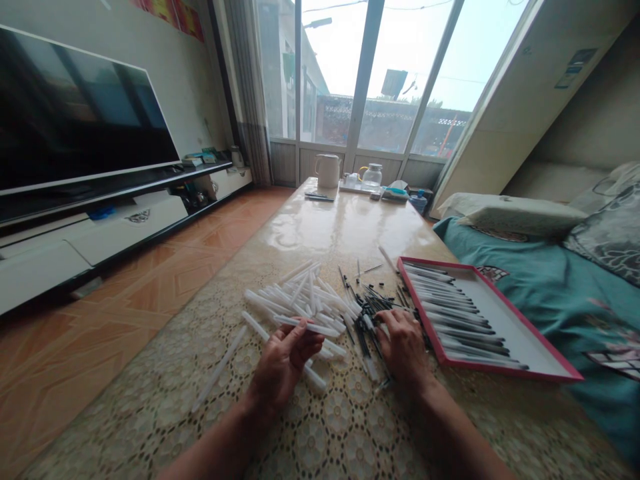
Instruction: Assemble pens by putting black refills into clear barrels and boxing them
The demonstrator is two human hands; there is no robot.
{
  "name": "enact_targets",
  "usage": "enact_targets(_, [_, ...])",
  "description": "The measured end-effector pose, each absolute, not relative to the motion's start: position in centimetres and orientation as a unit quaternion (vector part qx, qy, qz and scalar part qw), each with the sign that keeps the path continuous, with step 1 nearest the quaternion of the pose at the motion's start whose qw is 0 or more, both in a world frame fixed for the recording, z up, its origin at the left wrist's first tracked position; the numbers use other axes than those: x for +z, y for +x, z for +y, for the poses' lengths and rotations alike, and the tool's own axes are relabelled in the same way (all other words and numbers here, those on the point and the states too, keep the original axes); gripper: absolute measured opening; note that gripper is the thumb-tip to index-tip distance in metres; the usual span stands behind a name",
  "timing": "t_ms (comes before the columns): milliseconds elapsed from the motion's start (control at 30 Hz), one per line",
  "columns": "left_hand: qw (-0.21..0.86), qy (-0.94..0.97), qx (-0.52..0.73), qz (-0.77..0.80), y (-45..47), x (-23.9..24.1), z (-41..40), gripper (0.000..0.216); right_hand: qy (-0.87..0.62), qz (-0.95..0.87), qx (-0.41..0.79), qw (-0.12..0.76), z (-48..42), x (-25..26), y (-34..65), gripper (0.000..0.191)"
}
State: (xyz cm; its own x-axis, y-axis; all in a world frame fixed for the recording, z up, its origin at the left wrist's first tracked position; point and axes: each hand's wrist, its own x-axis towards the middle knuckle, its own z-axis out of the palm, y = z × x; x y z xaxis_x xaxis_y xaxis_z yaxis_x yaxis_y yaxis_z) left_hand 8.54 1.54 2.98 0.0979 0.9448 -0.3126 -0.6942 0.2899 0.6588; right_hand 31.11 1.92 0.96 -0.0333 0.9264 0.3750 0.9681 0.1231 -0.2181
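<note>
A heap of clear pen barrels (300, 300) lies on the lace-covered table (210, 400), and beside it is a heap of thin dark refills (373, 307). My left hand (283, 363) pinches one clear pen barrel (307, 325) that sticks out to the right. My right hand (403, 347) rests palm down on the dark refills, fingers curled into the heap; what they grip, if anything, is hidden. A red-rimmed shallow box (540, 372) to the right holds a row of assembled pens (455, 313).
At the table's far end stand a white kettle (327, 171), a glass jug (373, 175) and a tray. A television (75, 113) on a low white cabinet runs along the left wall. A teal-covered sofa (565, 293) with pillows lies to the right.
</note>
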Motion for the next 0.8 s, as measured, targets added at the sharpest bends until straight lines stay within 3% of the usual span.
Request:
enact_targets(333, [0.692, 0.232, 0.565, 0.384, 8.72, 2.43, 1.49, 0.021, -0.673, -0.707, -0.078, 0.202, 2.12, 0.94, 30.78, 0.009])
enact_targets(567, [0.686, 0.233, 0.563, 0.397, 8.87, 2.64, 1.51, 0.023, -0.654, -0.726, -0.078, 0.200, 2.39, 0.34, 30.57, 0.017])
enact_targets(700, [0.685, 0.232, 0.564, 0.398, 8.86, 2.88, 1.48, 0.023, -0.638, -0.716, -0.034, 0.282, 2.35, 0.10, 30.66, 0.023])
enact_targets(800, [0.685, 0.234, 0.568, 0.393, 8.81, 2.93, 1.50, 0.021, -0.587, -0.697, 0.095, 0.400, 1.93, 0.50, 30.14, 0.024])
